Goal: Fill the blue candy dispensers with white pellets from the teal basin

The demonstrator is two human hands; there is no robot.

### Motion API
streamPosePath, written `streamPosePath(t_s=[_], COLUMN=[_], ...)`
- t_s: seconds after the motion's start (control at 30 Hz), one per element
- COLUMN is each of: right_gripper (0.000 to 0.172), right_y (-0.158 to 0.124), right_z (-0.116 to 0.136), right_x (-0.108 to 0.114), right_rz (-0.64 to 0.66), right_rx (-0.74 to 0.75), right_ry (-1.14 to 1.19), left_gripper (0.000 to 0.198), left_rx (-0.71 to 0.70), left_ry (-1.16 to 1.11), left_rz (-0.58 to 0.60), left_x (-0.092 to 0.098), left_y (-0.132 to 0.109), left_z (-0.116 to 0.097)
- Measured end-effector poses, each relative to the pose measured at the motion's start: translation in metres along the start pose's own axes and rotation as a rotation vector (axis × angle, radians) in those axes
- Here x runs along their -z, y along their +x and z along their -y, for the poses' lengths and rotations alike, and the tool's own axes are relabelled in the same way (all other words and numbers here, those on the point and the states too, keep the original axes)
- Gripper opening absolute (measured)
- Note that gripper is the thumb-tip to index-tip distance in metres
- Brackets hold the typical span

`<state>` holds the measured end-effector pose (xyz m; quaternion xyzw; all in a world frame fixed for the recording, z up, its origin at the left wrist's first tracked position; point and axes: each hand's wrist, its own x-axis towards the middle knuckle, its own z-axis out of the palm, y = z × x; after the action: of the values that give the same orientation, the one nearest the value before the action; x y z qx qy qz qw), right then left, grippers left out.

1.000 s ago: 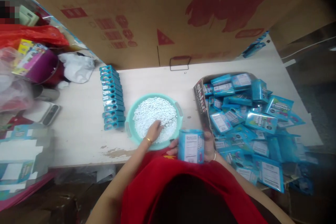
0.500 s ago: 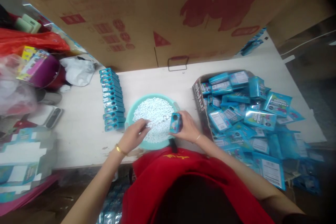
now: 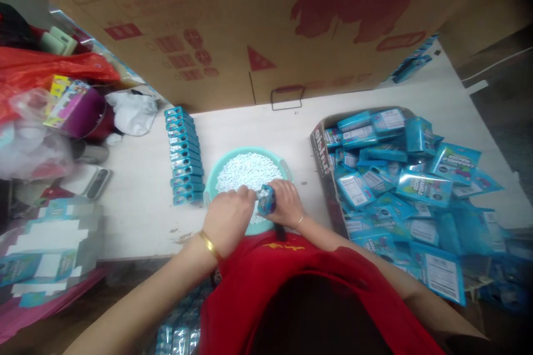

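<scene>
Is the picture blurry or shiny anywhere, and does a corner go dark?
Head view: print on the blue pack in the right hand is too soft to read; head view: the gold bracelet shows a bright glint; head view: the upper right corner goes nearly black.

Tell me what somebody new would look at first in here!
Probably the big cardboard box with red printing, standing across the back of the table. Next, in the middle, the pale green tub of little white pieces, where the right hand holds a small blue box with the left hand right beside it. Then the carton heaped with blue packets, on the right.
</scene>
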<state>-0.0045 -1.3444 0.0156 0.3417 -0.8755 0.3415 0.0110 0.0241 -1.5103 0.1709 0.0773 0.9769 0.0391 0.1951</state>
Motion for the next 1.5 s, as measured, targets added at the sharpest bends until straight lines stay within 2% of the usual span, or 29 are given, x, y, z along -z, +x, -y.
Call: streamPosePath(t_s=[0.1,0.17,0.27,0.37,0.43,0.5,0.6,0.7,0.8,0.87,1.0,1.13,1.2,1.3,1.5], right_gripper=[0.077,0.088,0.099,0.093,0.091,0.09,0.085,0.077,0.068,0.058,0.041,0.037,0.034,0.031,0.028], right_y=[-0.001,-0.004,-0.014,-0.029,-0.038,-0.043,-0.046,-0.046,-0.043,-0.039,-0.026,-0.009,-0.001,0.008,0.01], right_z=[-0.002,-0.002,-0.002,-0.005,-0.008,-0.012,-0.02,-0.027,-0.031,-0.03,-0.024,-0.018,-0.016,-0.012,-0.005], right_x=[0.004,0.013,0.03,0.045,0.051,0.054,0.055,0.057,0.059,0.061,0.056,0.036,0.025,0.013,0.004], right_rz=[0.07,0.123,0.191,0.287,0.322,0.32,0.304,0.28,0.239,0.222,0.206,0.055,0.016,-0.005,-0.001], right_rx=[-0.068,-0.176,-0.304,-0.361,-0.411,-0.477,-0.566,-0.61,-0.63,-0.62,-0.498,-0.324,-0.217,-0.09,-0.011], right_ry=[0.039,0.102,0.285,0.456,0.527,0.603,0.735,0.799,0.807,0.8,0.678,0.497,0.439,0.375,0.292], left_gripper=[0.021,0.018,0.02,0.025,0.026,0.025,0.023,0.025,0.025,0.025,0.025,0.026,0.025,0.023,0.018], left_rx=[-0.008,0.046,0.227,0.348,0.324,0.277,0.214,0.15,0.109,0.074,-0.017,-0.072,-0.118,-0.148,-0.086], left_ry=[0.011,-0.023,-0.055,-0.109,-0.2,-0.282,-0.371,-0.476,-0.565,-0.626,-0.697,-0.599,-0.515,-0.355,0.051], left_rz=[-0.001,-0.047,-0.073,-0.023,-0.024,-0.034,-0.03,-0.026,-0.032,-0.057,-0.133,-0.112,-0.066,0.021,0.15], left_x=[0.0,-0.017,-0.069,-0.132,-0.165,-0.186,-0.202,-0.207,-0.201,-0.187,-0.133,-0.071,-0.048,-0.024,0.009], left_y=[-0.001,0.001,0.016,0.043,0.062,0.079,0.095,0.095,0.082,0.069,0.036,0.008,0.002,0.001,0.005], left_z=[0.01,0.032,0.075,0.103,0.105,0.096,0.074,0.06,0.061,0.068,0.082,0.085,0.081,0.069,0.025])
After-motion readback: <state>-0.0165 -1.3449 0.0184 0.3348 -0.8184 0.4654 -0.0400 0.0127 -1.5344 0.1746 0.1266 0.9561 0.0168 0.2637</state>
